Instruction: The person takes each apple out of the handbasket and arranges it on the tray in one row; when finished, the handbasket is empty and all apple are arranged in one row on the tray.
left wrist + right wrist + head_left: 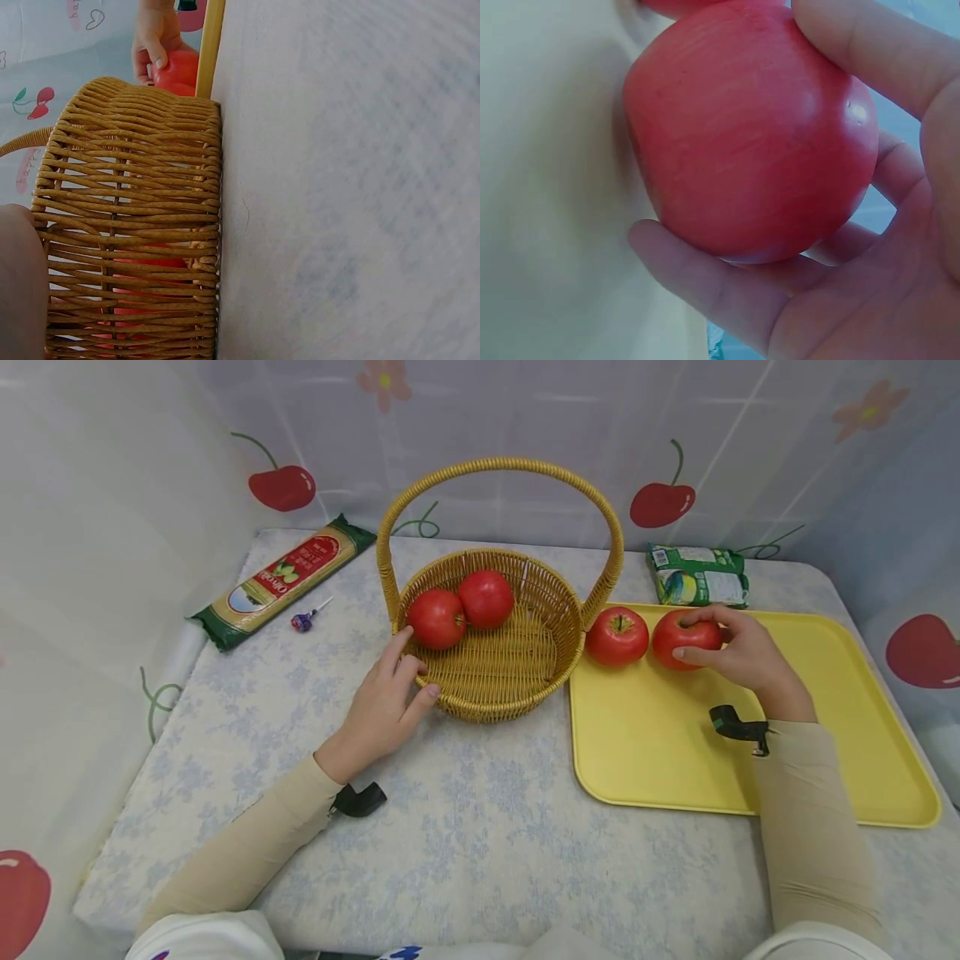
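Observation:
My right hand (738,647) grips a red apple (750,135) from its right side, with thumb and fingers spread round it, over the yellow tray (652,743). Just left of it on the tray sits another red apple (617,637). My left hand (386,706) rests its loosely spread fingers at the near left rim of a wicker basket (487,706). Two red apples lie in the left part of that basket, one at the rim (437,619) and one farther back (486,599). In the left wrist view, the woven side (127,217) partly hides the apples inside.
The basket's tall handle (498,464) arches over it. A long pasta packet (285,578) and a wrapped lollipop (302,622) lie on the left of the cloth-covered table (480,835). Behind the tray is a green packet (699,577).

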Demonstrator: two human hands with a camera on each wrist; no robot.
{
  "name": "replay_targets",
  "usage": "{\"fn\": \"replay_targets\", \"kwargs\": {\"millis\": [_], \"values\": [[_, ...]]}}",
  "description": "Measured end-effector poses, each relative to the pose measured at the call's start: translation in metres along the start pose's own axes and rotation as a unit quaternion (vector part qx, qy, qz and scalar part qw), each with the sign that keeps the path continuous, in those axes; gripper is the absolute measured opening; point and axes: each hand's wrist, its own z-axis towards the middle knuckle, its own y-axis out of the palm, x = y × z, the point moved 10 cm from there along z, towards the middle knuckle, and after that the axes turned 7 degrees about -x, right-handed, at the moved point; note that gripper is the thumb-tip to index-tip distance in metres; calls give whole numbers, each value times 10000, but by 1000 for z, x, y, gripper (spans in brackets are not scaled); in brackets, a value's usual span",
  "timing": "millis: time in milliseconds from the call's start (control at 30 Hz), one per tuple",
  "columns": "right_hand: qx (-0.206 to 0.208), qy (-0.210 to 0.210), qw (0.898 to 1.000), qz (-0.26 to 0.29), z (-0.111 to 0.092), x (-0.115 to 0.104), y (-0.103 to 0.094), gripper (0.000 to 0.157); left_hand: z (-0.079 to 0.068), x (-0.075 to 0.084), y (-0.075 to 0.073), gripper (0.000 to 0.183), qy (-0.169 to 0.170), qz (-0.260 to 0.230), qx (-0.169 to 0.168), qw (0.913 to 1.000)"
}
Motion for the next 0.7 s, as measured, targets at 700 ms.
{"fn": "replay_targets", "kwargs": {"millis": [700], "values": [[45,-8,10000,-71,4,9,1,51,1,0,0,79,-13,38,20,10000]]}}
